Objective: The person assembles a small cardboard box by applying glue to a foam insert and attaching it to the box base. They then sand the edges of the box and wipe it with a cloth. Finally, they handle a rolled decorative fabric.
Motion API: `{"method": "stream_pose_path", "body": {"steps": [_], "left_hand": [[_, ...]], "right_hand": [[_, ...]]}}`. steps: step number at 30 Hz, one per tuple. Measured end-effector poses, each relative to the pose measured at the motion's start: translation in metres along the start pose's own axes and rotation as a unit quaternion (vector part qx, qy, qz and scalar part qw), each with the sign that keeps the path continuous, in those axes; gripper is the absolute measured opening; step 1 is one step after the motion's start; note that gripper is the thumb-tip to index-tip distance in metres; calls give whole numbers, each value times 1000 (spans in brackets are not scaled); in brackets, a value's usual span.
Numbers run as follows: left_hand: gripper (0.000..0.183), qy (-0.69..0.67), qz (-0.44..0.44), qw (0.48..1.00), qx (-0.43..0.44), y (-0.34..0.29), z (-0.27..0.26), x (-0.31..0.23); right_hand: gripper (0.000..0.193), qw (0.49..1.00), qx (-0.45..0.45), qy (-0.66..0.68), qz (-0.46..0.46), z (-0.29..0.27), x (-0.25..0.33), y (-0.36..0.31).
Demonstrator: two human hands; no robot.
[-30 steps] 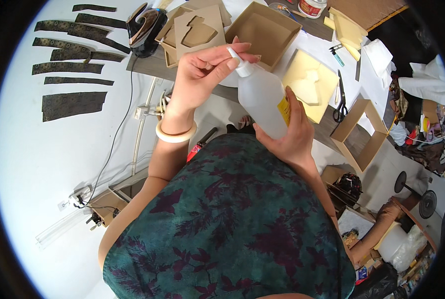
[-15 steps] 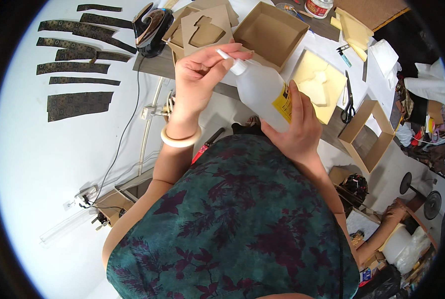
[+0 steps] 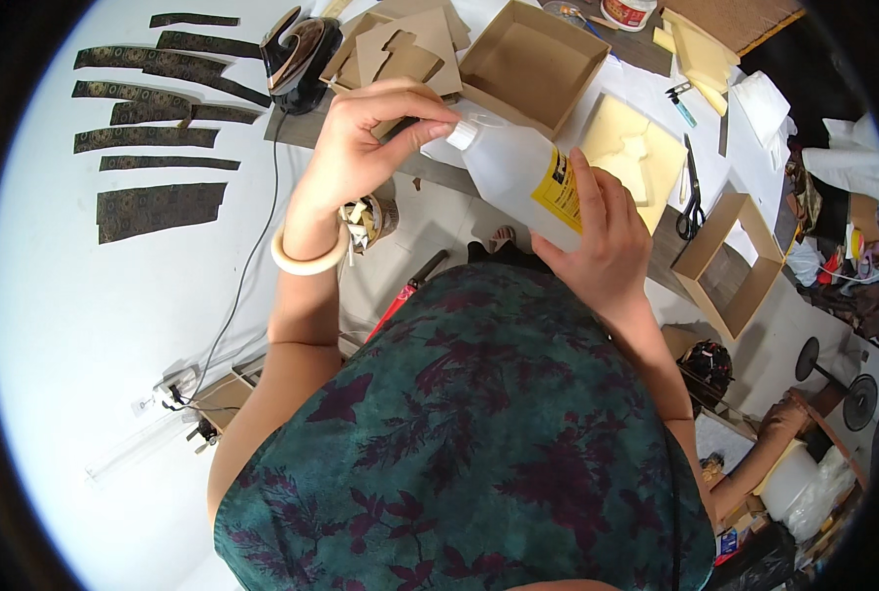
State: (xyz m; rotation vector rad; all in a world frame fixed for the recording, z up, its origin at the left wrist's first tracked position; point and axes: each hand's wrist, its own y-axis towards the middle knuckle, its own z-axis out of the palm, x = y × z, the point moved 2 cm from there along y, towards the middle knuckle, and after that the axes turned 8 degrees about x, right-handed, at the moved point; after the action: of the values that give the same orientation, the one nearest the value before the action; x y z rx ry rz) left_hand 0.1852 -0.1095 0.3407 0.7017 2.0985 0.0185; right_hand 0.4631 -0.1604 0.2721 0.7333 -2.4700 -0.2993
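A translucent white squeeze bottle (image 3: 507,169) with a yellow label tilts in front of me, its white cap pointing up and left. My right hand (image 3: 602,231) is wrapped round its lower part, fingers over the label. At the other end, my left hand (image 3: 375,133) pinches the nozzle at the cap with thumb and fingertips, which hide the nozzle's tip. A cream bangle (image 3: 306,264) is on my left wrist. Beyond the bottle stands an open brown cardboard box (image 3: 533,64). A yellow foam block (image 3: 656,148) with a shaped hollow lies to the right.
On the table are a black iron (image 3: 302,69), a cardboard sheet with a cut-out (image 3: 439,59), black scissors (image 3: 693,192), a cardboard frame (image 3: 701,251) and a white tub (image 3: 629,12). Dark patterned strips (image 3: 159,212) lie at left. Another person's bare limb (image 3: 770,448) shows at lower right.
My left hand has moved slightly left and its fingers have closed over the nozzle, which showed before. The bottle and my right hand have shifted slightly; more of the label shows.
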Motion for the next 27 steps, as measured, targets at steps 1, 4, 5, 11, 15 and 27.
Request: {"method": "stream_pose_path", "body": {"steps": [1,4,5,11,15,27], "left_hand": [[15,31,11,999,25,1,-2,-1],[10,118,16,993,-24,2,11,-3],[9,149,3,988,-42,0,15,-2],[6,-30,-132,983,-121,-19,29,33],[14,-208,-132,967,-62,-24,19,35],[22,-238,-146,958,66,-31,-6,39]], "right_hand": [[103,1000,3,2,1,-1,0,0],[102,1000,10,-3,3,-2,0,1],[102,1000,11,-12,2,-2,0,2],[101,1000,14,-4,2,4,4,1],[101,999,30,7,9,6,4,1],[101,999,37,-7,-24,4,2,8]]}}
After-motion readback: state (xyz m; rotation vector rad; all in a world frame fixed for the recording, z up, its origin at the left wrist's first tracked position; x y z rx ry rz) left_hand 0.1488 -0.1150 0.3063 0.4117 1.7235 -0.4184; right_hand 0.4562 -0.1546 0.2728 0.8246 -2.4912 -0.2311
